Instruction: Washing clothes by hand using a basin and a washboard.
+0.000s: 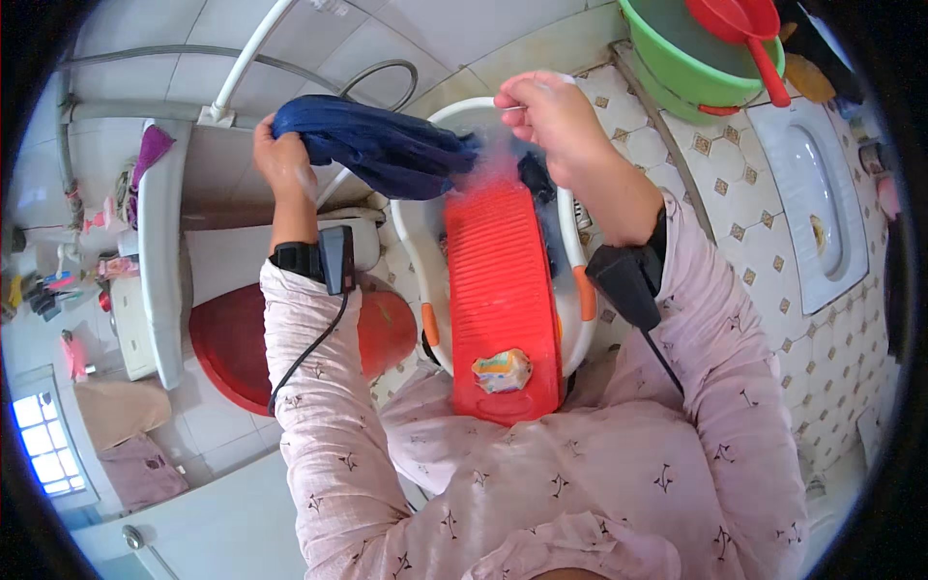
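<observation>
My left hand [283, 162] grips one end of a dark blue wet garment [372, 145], which stretches out to the right above the tub. Its far end is blurred, with a smear of spray or moving cloth over the top of a red washboard [498, 271]. To the right, my right hand [553, 116] is raised over the tub's far rim, fingers curled closed; a thin shiny line shows at them, and what they hold, if anything, is unclear. The washboard leans in a white tub [414, 253] with orange handles. A partly wrapped soap bar [503, 370] lies on its near end. Dark cloth [537, 181] sits in the tub.
A green basin [667, 72] of water holds a red dipper [744, 29] at the back right. A squat toilet [807, 208] is set in the tiled floor at right. On the left are a red basin [237, 338], a white sink [159, 261] and a white pipe [249, 58].
</observation>
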A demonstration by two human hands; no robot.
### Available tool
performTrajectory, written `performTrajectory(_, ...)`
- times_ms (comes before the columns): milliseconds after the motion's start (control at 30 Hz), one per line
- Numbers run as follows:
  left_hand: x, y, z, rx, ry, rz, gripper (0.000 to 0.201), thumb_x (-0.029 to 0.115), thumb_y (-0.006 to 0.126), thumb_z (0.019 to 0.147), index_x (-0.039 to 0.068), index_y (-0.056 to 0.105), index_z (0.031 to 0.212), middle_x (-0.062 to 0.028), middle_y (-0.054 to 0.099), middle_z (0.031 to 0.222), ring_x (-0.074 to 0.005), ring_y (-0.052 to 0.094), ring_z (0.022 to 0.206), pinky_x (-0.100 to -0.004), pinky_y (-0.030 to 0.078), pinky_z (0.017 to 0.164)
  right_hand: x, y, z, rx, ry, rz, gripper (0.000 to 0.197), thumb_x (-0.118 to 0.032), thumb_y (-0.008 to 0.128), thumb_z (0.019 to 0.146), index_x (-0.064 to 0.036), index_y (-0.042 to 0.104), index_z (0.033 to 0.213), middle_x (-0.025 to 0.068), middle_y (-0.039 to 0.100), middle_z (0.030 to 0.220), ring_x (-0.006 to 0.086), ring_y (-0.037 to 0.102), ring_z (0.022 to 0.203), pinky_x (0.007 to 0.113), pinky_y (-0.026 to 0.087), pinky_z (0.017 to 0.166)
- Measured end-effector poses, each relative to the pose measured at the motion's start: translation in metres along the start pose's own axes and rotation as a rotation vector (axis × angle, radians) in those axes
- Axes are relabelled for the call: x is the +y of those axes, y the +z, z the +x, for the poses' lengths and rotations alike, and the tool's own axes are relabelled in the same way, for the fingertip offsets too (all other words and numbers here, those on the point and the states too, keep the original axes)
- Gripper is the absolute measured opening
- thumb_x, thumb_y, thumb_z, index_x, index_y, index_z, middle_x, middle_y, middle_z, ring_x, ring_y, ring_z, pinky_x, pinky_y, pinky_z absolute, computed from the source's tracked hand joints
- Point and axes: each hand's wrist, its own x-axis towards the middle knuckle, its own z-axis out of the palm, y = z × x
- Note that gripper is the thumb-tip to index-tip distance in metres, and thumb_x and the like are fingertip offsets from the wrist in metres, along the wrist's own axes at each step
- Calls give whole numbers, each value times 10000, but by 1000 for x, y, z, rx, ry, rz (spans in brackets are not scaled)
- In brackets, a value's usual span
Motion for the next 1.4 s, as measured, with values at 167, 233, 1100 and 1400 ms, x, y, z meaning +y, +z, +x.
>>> performTrajectory(167, 10, -2, 1, -12, -39, -122, 337, -122, 392, 679, -5, 514, 970, -80, 560, 821, -155, 565, 685, -262, 488, 615, 0, -7, 1, 70, -39, 53, 164, -136, 525, 789, -11, 553, 890, 50, 577, 788, 105, 508, 658, 234, 403, 577)
performTrajectory(233, -1, 5, -3, -55, -85, -154, 345, -129, 384, 672, -8, 511, 969, -77, 558, 823, -153, 564, 692, -262, 488, 620, 1, -10, 1, 104, -42, 47, 169, -138, 528, 786, -10, 554, 893, 50, 578, 787, 104, 509, 661, 236, 403, 578)
performTrajectory(1100, -355, 68, -101, -1109, -191, 1117, 377, 102, 441, 765, 16, 531, 1121, -209, 476, 1237, -330, 476, 1133, -369, 382, 956, 6, -13, 29, 38, 76, -111, 141, -180, 534, 828, -53, 584, 864, 27, 602, 819, 76, 525, 701, 214, 422, 672)
performTrajectory(1400, -412, 77, -74, -1124, -259, 1234, 323, 119, 480, 751, -6, 601, 1022, -210, 576, 1079, -321, 547, 1041, -385, 444, 875, 21, 8, 37, 93, 106, -119, 194, -182, 545, 755, 6, 574, 793, 58, 572, 718, 120, 509, 668, 246, 403, 593)
